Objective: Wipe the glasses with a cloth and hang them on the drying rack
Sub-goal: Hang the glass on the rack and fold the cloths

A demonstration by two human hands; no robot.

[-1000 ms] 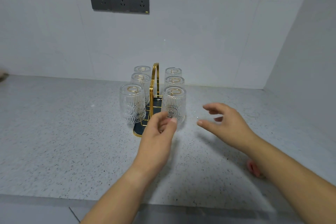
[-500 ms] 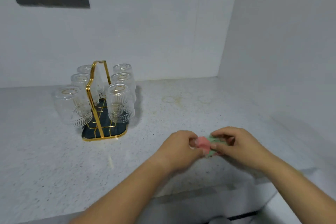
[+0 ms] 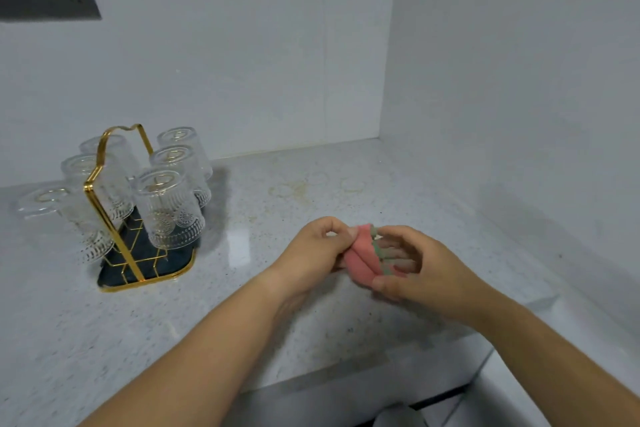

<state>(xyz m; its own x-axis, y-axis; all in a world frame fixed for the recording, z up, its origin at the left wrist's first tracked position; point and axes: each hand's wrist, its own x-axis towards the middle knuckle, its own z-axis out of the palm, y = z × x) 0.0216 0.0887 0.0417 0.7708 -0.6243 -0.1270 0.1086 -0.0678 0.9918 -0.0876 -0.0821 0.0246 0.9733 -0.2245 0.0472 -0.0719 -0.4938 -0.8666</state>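
Even light, soft blur (left edge) — warped

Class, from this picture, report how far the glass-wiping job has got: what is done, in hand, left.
Done: six clear ribbed glasses hang upside down on the gold wire drying rack, though whether they were wiped cannot be seen. In hand: the left hand and right hand both pinch a folded pink-and-green cloth above the speckled countertop. Left: no glass is being wiped yet.

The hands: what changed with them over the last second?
A second ago the left hand and right hand were empty by the rack; they moved right and now both grip the pink-and-green cloth. The six glasses stayed upside down on it.
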